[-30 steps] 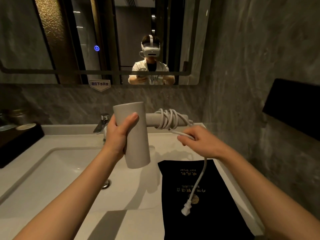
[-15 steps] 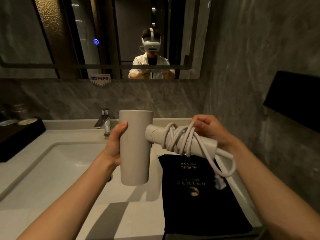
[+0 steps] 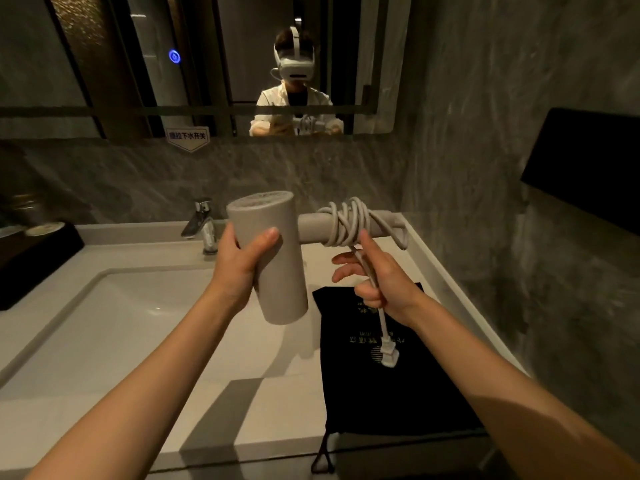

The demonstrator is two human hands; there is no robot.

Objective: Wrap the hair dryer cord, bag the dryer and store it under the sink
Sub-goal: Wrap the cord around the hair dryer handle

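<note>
The left hand (image 3: 242,268) clamps the matte grey cylindrical hair dryer (image 3: 273,258) above the counter; the right hand (image 3: 381,282) pinches its pale coiled cord (image 3: 349,223). Wrapping is nearly done; the short tail and plug (image 3: 389,355) need securing before the flat black fabric bag (image 3: 381,393), lying near right.

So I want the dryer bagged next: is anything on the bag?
Nothing rests on the bag. The plug dangles over it from the right hand; the left hand holds the dryer up.

The room is dim and warm-toned. Light falls from above onto the pale counter (image 3: 104,341), where arm shadows cross its near edge. Walls around the counter sink into dark. A small blue light (image 3: 174,56) glows above it. Straight lines bow outward at the edges; detail is soft.
</note>
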